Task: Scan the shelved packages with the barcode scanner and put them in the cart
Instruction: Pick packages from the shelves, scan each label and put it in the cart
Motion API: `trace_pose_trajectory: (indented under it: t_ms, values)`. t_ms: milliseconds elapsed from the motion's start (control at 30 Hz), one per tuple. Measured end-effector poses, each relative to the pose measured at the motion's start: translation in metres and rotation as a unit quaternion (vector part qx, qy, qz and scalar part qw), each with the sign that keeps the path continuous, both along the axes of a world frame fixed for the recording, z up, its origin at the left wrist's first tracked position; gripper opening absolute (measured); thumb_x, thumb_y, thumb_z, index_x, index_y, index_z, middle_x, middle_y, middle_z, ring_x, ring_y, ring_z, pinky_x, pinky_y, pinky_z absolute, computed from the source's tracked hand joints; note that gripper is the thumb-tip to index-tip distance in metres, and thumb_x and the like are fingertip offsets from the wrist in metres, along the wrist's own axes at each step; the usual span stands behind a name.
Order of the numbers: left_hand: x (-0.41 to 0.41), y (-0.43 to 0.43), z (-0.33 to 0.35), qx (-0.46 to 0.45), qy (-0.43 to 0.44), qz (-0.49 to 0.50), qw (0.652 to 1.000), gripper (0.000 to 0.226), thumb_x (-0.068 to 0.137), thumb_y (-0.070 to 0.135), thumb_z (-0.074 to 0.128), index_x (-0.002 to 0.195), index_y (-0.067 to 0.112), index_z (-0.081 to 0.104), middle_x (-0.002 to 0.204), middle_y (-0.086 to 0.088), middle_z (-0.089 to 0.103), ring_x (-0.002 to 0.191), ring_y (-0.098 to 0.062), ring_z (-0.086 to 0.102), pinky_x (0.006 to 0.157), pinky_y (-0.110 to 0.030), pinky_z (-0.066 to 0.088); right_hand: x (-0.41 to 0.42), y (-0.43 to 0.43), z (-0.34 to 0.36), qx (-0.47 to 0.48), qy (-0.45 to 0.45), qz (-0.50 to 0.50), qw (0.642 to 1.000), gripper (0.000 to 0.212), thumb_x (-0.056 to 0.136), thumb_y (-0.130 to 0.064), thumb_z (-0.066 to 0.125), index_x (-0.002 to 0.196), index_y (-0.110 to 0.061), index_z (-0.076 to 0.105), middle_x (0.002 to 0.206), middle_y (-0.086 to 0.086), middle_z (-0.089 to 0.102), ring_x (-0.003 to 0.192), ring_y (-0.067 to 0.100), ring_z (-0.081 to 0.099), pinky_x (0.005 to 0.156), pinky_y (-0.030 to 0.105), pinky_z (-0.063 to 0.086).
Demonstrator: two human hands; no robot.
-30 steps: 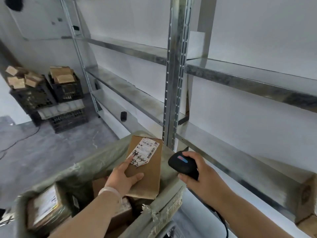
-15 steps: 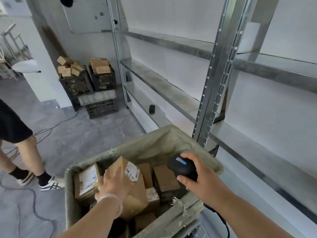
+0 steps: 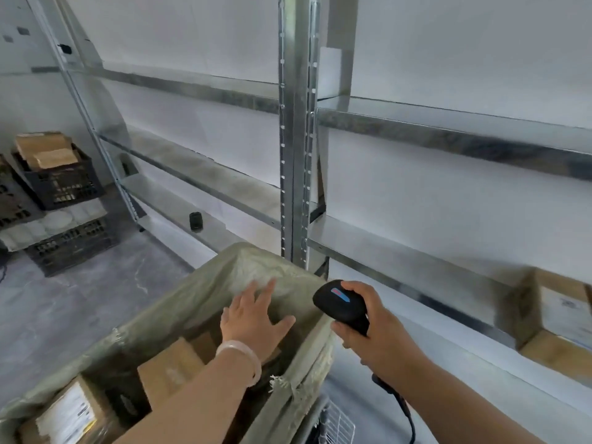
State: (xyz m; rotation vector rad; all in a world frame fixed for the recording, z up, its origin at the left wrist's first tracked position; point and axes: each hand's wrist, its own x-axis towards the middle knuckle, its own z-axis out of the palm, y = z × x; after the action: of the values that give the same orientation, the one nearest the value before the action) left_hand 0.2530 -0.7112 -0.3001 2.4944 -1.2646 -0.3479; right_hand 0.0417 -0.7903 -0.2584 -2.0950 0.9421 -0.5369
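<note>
**While the right hand (image 3: 378,331) grips the scanner (image 3: 342,306), the left hand (image 3: 253,318) floats open over the cart (image 3: 198,302)**

Since everything starts at the forearms, I'll go from there outward. Closest in, under the left forearm, a labelled box (image 3: 67,415) sits in the cart's near corner, and a plain brown box (image 3: 171,366) lies just below the left wrist. That wrist has a pale bracelet (image 3: 240,350) on it.

The left hand is palm down with its fingers spread and straight. It hovers over the packages in the cart and holds nothing. The cart is lined with a greenish woven sack, and its frayed edge runs between the two hands, so they're apart.

The right hand is just off the cart's right rim, with fingers and thumb wrapped around the black scanner's handle. The scanner's head has a red and blue mark on top. A black cable (image 3: 407,415) drops away below that hand, and a bit of white wire grid (image 3: 336,421) shows under the forearm.

Just beyond both hands stands the metal shelf post (image 3: 293,155). Well off to the right of the right hand, one cardboard package (image 3: 557,318) with a white label sits on a low shelf.

Further out past the left hand there's a small black thing (image 3: 196,221) on a low shelf; I can't tell what it is. Far left, black crates (image 3: 61,184) are stacked with cardboard on top.
</note>
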Motion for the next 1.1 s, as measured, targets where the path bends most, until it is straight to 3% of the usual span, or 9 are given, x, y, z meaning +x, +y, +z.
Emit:
trace_pose_trajectory:
  t_ms: [100,200,400,667,800,900,1000,1100]
  values:
    - [-0.022,-0.025,0.002,-0.024,0.016,-0.044,0.999,0.083,0.088,0.069,0.048,0.153,0.047,0.002,0.165,0.005,0.008,0.152,-0.023,0.008,0.122,-0.049,0.015,-0.025,-0.001,0.002,0.013,-0.005,-0.046,0.999,0.053,0.087,-0.031,0.070,0.122,-0.052,0.035,0.104,-0.024,0.055,0.080,0.004,0.061,0.065,0.011,0.045]
    - [-0.062,-0.059,0.005,-0.046,0.013,-0.111,0.993,0.082,0.087,0.070,0.047,0.153,0.044,0.006,0.164,0.003,0.012,0.151,-0.023,0.013,0.122,-0.045,0.017,-0.065,-0.006,0.002,0.037,-0.030,-0.121,0.992,0.053,0.086,-0.034,0.071,0.114,-0.061,0.035,0.107,-0.019,0.059,0.086,0.006,0.065,0.067,0.018,0.049]
    - [-0.157,-0.118,0.022,-0.071,0.028,-0.235,0.969,0.083,0.088,0.069,0.049,0.155,0.042,0.007,0.165,0.002,0.013,0.151,-0.023,0.013,0.122,-0.042,0.019,-0.148,-0.022,0.001,0.034,-0.076,-0.240,0.967,0.054,0.085,-0.033,0.071,0.112,-0.064,0.035,0.107,-0.016,0.063,0.089,0.010,0.066,0.067,0.023,0.048]
    - [-0.299,-0.183,0.015,-0.059,0.088,-0.311,0.944,0.076,0.092,0.064,0.047,0.154,0.043,0.009,0.165,0.006,0.010,0.152,-0.021,0.010,0.120,-0.040,0.020,-0.266,-0.053,-0.007,0.036,-0.072,-0.324,0.943,0.056,0.086,-0.032,0.071,0.108,-0.068,0.033,0.110,-0.020,0.061,0.090,0.008,0.066,0.068,0.024,0.052]
    - [-0.352,-0.219,-0.005,-0.043,0.145,-0.320,0.935,0.076,0.091,0.065,0.048,0.154,0.043,0.012,0.163,0.003,0.016,0.150,-0.022,0.014,0.121,-0.043,0.024,-0.317,-0.078,-0.011,0.024,-0.076,-0.342,0.936,0.057,0.085,-0.031,0.071,0.108,-0.068,0.035,0.107,-0.026,0.059,0.089,0.008,0.067,0.068,0.028,0.055]
    - [-0.378,-0.243,-0.025,-0.038,0.189,-0.295,0.936,0.079,0.079,0.073,0.046,0.149,0.051,0.017,0.153,0.002,0.034,0.142,-0.024,0.031,0.113,-0.045,0.039,-0.345,-0.095,-0.022,0.030,-0.075,-0.342,0.936,0.060,0.085,-0.029,0.072,0.105,-0.071,0.034,0.110,-0.023,0.059,0.091,0.009,0.067,0.066,0.023,0.051]
    - [-0.395,-0.257,-0.031,-0.060,0.243,-0.270,0.930,0.066,0.086,0.052,0.063,0.144,0.047,0.030,0.135,0.004,0.047,0.125,-0.020,0.047,0.099,-0.038,0.053,-0.364,-0.109,-0.036,0.041,-0.068,-0.339,0.937,0.062,0.084,-0.029,0.072,0.106,-0.071,0.033,0.115,-0.016,0.059,0.092,0.011,0.066,0.067,0.023,0.051]
    - [-0.402,-0.271,-0.037,-0.082,0.267,-0.234,0.931,0.065,0.088,0.043,0.068,0.142,0.041,0.033,0.127,0.003,0.047,0.117,-0.020,0.052,0.090,-0.032,0.057,-0.376,-0.123,-0.044,0.046,-0.062,-0.334,0.939,0.062,0.084,-0.030,0.073,0.108,-0.070,0.032,0.114,-0.019,0.058,0.090,0.011,0.067,0.068,0.028,0.055]
